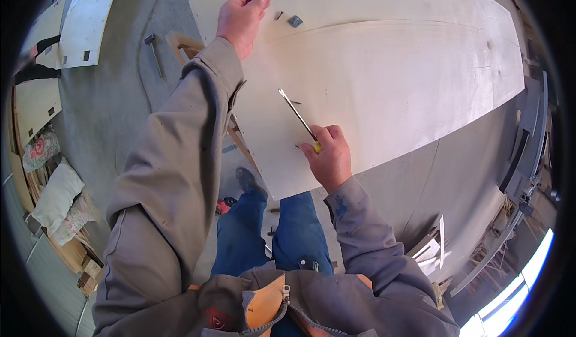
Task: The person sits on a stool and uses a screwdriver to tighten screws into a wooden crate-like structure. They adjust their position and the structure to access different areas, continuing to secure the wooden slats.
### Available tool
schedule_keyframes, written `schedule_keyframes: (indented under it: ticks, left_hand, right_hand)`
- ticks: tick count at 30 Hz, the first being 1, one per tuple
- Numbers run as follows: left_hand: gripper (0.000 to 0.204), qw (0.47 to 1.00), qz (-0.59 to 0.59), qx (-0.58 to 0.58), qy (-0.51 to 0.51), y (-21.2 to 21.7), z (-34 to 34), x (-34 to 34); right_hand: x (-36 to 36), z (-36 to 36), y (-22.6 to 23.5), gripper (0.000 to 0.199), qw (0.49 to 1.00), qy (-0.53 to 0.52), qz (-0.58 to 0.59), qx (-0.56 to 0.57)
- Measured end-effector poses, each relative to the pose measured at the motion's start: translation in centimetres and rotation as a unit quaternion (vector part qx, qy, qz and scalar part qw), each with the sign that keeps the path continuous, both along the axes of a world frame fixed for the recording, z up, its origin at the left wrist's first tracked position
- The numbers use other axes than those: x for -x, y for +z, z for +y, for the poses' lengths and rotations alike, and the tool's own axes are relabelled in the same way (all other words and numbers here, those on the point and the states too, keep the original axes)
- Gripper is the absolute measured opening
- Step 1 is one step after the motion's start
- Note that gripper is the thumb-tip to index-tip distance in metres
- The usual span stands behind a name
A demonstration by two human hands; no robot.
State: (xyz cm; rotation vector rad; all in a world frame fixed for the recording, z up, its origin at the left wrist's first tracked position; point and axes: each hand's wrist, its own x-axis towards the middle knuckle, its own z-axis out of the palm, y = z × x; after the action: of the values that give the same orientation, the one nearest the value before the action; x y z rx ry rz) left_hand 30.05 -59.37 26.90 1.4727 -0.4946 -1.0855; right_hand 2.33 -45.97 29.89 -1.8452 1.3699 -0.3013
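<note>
A large pale plywood sheet [390, 67] lies in front of me on a wooden trestle. My right hand [329, 157] grips a yellow-handled tool [298, 116] with a thin metal blade, its tip touching the sheet. My left hand [241, 18] reaches far out to the sheet's upper left part, fingers pinched on something small and dark that I cannot make out. A small grey block [295, 21] and a small dark piece [279, 15] lie on the sheet just right of that hand.
A hammer [153, 52] lies on the concrete floor left of the sheet. More cut plywood panels [90, 19] rest at the upper left. White sacks [57, 196] and wood offcuts sit along the left wall. Timber scraps [435, 250] lie at lower right.
</note>
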Motion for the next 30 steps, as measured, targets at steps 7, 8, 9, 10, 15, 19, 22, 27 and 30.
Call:
schedule_keyframes:
  ticks: [7,8,9,10,15,19,22,27,30]
  left_hand:
    - [0.016,0.995,0.072,-0.012,0.070,0.4,5.8,-0.8]
    - [0.015,0.993,0.091,-0.023,0.068,0.5,7.6,-0.6]
    - [0.015,0.991,0.110,-0.040,0.069,0.7,9.9,-0.2]
    - [0.013,0.989,0.117,-0.054,0.075,1.0,12.1,0.3]
    - [0.007,0.969,0.187,-0.129,0.100,1.8,23.8,1.4]
    - [0.007,0.951,0.217,-0.185,0.119,2.8,32.9,1.2]
    - [0.010,0.927,0.242,-0.237,0.160,2.0,39.6,0.5]
    - [0.012,0.890,0.271,-0.291,0.224,-4.5,48.4,-2.1]
    - [0.013,0.873,0.278,-0.333,0.222,-9.1,51.2,-5.1]
  right_hand:
    - [0.1,2.7,-1.8,0.022,0.999,-0.015,0.037,0.007]
    - [-0.3,2.6,-2.2,0.016,0.999,-0.019,0.032,0.027]
    - [-0.4,2.5,-2.4,0.015,0.999,-0.008,0.037,0.035]
    - [-0.5,2.8,-2.4,0.014,0.998,0.004,0.046,0.040]
    - [-1.2,2.5,-2.9,0.012,0.995,0.021,0.031,0.093]
    - [-3.0,-0.9,-3.7,0.011,0.989,-0.001,0.039,0.146]
    - [-6.3,-4.5,-3.8,0.013,0.983,0.013,0.085,0.164]
    - [-12.3,-9.9,-4.3,0.021,0.956,0.016,0.204,0.209]
    - [-14.5,-12.5,-3.9,0.028,0.950,-0.022,0.225,0.217]
